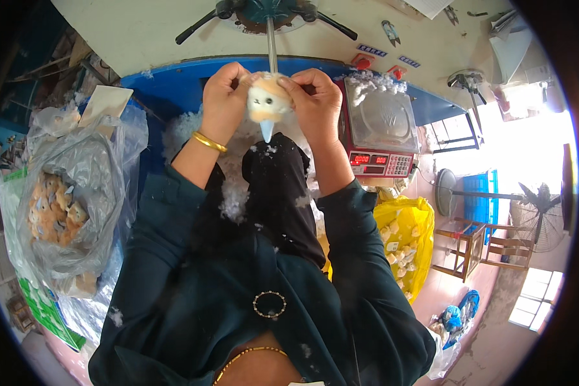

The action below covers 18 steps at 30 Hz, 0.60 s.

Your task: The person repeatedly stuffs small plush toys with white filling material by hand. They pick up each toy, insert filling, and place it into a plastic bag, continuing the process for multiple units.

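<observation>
A small plush toy (268,98) in cream and tan, with dark eyes on its face and a pale blue cone hanging from its lower end, is held in front of my lap. My left hand (224,96), below a gold bangle (210,142), is closed on the toy's left edge. On the other edge my right hand (316,101) pinches the plush with thumb and fingers. A thin metal tube (272,48) comes down from the machine (264,14) to the toy's top edge; whether its end is inside the toy is hidden. White stuffing fluff (235,201) clings to my dark trousers.
A red digital scale (381,132) with fluff on it stands at right. Below it is a yellow bag (402,241) of small plush pieces. At left, a clear plastic bag (87,248) holds tan plush pieces. Thread snips (390,32) lie on the pale table (135,32).
</observation>
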Each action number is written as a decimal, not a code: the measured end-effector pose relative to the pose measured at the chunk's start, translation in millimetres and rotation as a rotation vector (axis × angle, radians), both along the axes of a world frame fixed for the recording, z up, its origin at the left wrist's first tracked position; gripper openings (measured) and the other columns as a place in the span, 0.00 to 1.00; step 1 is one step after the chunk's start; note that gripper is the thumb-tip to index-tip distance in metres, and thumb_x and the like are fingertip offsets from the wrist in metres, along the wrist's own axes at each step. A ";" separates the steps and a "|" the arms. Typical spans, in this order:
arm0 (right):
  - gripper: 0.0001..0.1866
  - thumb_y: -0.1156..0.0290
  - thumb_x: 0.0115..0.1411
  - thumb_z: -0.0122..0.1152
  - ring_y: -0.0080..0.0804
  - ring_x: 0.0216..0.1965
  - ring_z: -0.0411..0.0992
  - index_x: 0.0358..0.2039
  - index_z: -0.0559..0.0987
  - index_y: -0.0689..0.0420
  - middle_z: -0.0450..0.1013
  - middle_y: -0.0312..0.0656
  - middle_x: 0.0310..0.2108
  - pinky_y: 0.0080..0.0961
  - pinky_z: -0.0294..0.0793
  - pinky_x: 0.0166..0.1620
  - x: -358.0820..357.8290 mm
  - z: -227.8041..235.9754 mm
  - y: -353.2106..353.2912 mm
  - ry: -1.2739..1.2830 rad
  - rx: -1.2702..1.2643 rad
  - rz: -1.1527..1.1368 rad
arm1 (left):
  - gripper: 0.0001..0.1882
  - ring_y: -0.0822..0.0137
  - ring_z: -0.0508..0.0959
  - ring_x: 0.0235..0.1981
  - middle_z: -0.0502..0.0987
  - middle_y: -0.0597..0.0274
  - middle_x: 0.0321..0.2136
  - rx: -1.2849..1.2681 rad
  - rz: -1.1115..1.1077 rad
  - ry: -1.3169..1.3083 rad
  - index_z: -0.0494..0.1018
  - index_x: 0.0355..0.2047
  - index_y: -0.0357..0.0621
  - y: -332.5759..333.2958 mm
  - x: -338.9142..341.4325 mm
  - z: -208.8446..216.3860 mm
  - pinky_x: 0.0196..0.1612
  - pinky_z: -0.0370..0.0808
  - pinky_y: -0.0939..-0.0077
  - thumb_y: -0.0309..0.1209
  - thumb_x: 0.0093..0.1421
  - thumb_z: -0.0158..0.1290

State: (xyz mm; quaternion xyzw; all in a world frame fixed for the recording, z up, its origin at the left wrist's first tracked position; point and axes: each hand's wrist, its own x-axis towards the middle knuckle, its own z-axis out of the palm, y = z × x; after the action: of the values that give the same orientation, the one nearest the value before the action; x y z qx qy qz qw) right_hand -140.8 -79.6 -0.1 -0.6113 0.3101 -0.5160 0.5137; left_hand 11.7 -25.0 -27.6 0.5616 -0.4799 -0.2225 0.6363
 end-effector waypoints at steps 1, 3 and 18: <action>0.08 0.81 0.50 0.68 0.16 0.22 0.68 0.22 0.75 0.62 0.72 0.33 0.21 0.14 0.67 0.26 -2.9 -3.8 -4.4 -0.020 0.008 -0.003 | 0.10 0.80 0.67 0.23 0.70 0.68 0.20 0.042 0.020 -0.064 0.66 0.22 0.39 7.1 -5.4 10.0 0.26 0.65 0.84 0.25 0.59 0.54; 0.07 0.83 0.50 0.66 0.17 0.25 0.70 0.22 0.75 0.61 0.73 0.35 0.23 0.14 0.70 0.28 -13.8 -12.3 -19.9 -0.150 0.113 0.084 | 0.12 0.79 0.65 0.18 0.68 0.65 0.18 -0.155 0.119 -0.325 0.66 0.22 0.38 13.2 -26.1 18.2 0.21 0.62 0.83 0.26 0.59 0.55; 0.05 0.84 0.54 0.60 0.22 0.30 0.67 0.27 0.74 0.61 0.72 0.38 0.30 0.16 0.67 0.33 -25.5 -11.6 3.3 0.128 -0.362 -0.044 | 0.15 0.58 0.61 0.21 0.60 0.53 0.19 -0.086 0.091 -0.139 0.61 0.21 0.37 30.9 -27.1 15.3 0.26 0.62 0.67 0.30 0.54 0.57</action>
State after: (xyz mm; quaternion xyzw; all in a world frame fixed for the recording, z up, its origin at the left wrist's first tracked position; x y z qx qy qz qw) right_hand -166.3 -76.3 -11.7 -0.7183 0.2574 -0.5347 0.3632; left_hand -15.3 5.9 -12.3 0.5692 -0.5059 -0.1329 0.6344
